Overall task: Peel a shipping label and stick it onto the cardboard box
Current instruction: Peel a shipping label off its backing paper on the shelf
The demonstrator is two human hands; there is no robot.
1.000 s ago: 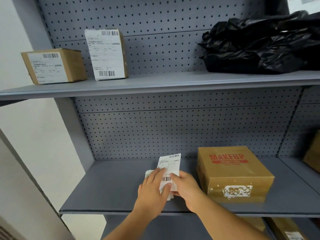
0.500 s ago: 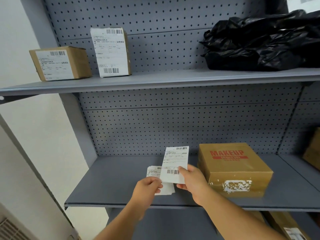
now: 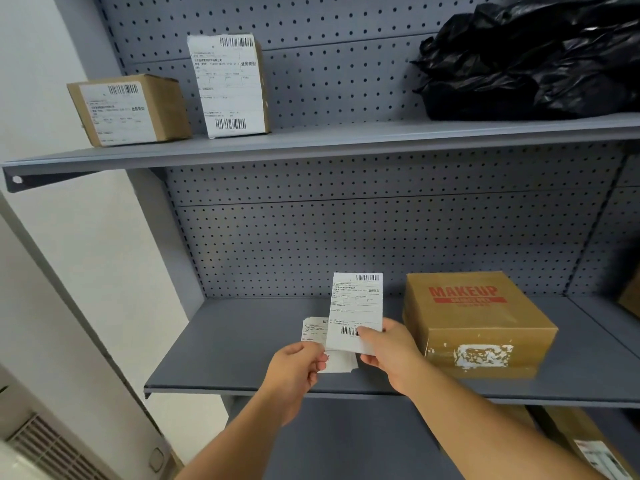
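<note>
A white shipping label (image 3: 356, 306) with barcodes stands upright above the middle shelf, pinched at its lower right corner by my right hand (image 3: 388, 351). My left hand (image 3: 298, 365) pinches the label's lower left corner. Behind my hands a small stack of more labels (image 3: 313, 332) lies on the shelf. Just right of my right hand sits a brown cardboard box (image 3: 478, 320) printed MAKEUP in red, with a torn white patch on its front face.
The grey middle shelf (image 3: 242, 341) has a pegboard back. The upper shelf (image 3: 311, 140) carries two labelled cardboard boxes (image 3: 128, 109) (image 3: 230, 86) and a black plastic bag (image 3: 536, 60). More boxes sit at the far right (image 3: 630, 292) and below (image 3: 588, 441).
My hands have lifted one label off the stack and raised it upright; the left hand has drawn back from the stack to the label's lower left corner.
</note>
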